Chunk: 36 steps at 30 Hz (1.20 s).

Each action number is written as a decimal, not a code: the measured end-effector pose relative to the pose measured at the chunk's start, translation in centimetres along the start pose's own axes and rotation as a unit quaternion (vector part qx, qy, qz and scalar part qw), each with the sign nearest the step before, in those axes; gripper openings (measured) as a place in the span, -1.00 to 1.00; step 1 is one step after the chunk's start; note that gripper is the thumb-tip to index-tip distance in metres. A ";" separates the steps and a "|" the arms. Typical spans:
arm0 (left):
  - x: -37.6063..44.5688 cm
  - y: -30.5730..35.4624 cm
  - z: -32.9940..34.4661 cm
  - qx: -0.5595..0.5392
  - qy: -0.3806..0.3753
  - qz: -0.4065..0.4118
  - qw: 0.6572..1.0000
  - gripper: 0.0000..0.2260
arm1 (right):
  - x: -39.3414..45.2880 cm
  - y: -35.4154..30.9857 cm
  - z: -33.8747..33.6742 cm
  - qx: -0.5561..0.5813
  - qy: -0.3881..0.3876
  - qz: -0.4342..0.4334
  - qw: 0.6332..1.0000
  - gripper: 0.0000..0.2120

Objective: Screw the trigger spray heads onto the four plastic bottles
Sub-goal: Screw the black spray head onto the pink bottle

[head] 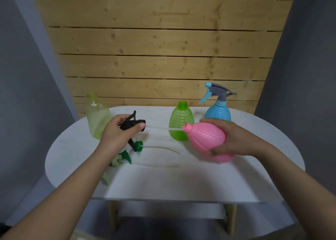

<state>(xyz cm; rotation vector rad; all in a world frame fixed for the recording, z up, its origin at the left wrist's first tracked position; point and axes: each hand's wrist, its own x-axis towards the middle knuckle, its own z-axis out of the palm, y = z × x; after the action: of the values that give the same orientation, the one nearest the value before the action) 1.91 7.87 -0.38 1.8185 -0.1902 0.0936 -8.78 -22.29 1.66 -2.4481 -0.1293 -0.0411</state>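
My right hand (pixel 227 136) grips a pink bottle (pixel 207 139) tilted on its side, neck pointing left. My left hand (pixel 118 130) holds a black trigger spray head (pixel 133 123); its white dip tube (pixel 161 128) runs right, and the tube's tip is at the pink bottle's mouth. A blue bottle (pixel 218 112) with a blue and grey spray head (pixel 216 92) screwed on stands at the back right. A ribbed green bottle (pixel 180 121) stands open at the back centre. A pale yellow-green clear bottle (pixel 97 116) stands open at the back left.
Two more spray heads lie on the white table (pixel 163 181) under my left forearm: a dark green one (pixel 137 146) and a pale green one (pixel 116 160), their white tubes stretching right. A wooden slat wall rises behind the table.
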 end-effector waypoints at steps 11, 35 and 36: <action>-0.9 1.2 1.7 0.045 -0.045 0.052 0.997 -0.56 | 0.4 -0.5 0.8 -0.004 -0.036 0.033 0.999 -0.23; -1.5 2.7 3.3 0.037 -0.374 0.014 0.926 -0.78 | 0.9 -1.8 1.4 0.236 -0.210 0.094 0.944 -0.51; -1.4 2.6 3.2 0.035 -0.369 0.007 0.929 -0.78 | 1.0 -1.8 1.4 0.244 -0.195 0.097 0.945 -0.53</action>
<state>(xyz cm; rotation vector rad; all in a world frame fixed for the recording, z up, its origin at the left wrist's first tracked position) -0.05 4.21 1.05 1.8484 -0.7372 -0.5930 -7.94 -19.95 1.72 -1.9324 -0.0615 0.5069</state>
